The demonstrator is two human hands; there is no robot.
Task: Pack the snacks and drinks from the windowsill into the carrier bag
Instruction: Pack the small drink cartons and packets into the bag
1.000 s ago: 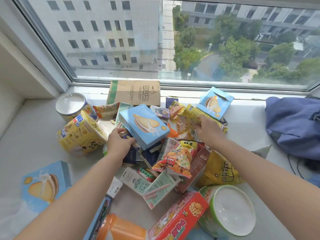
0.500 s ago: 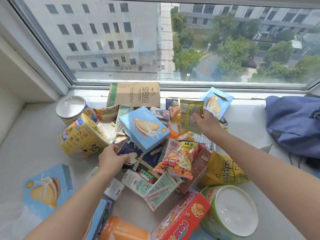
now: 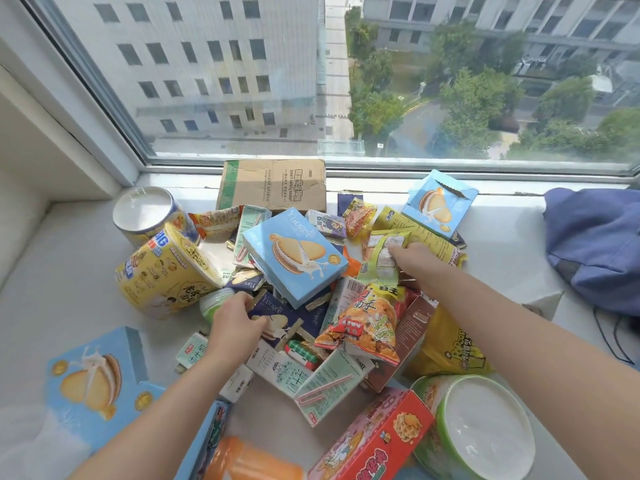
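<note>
Snacks (image 3: 360,327) and drink cartons (image 3: 325,386) lie heaped on the windowsill (image 3: 62,258), near the window glass. My left hand (image 3: 235,323) grips a dark blue biscuit packet (image 3: 277,315) at the near left side of the heap, just below the tilted light blue biscuit box (image 3: 294,254). My right hand (image 3: 414,263) pinches a green snack packet (image 3: 382,261) at the far right side. Blue fabric (image 3: 595,244) lies well apart, right.

Right grip (image 3: 414,261) pinches green packet (image 3: 379,270)
</note>
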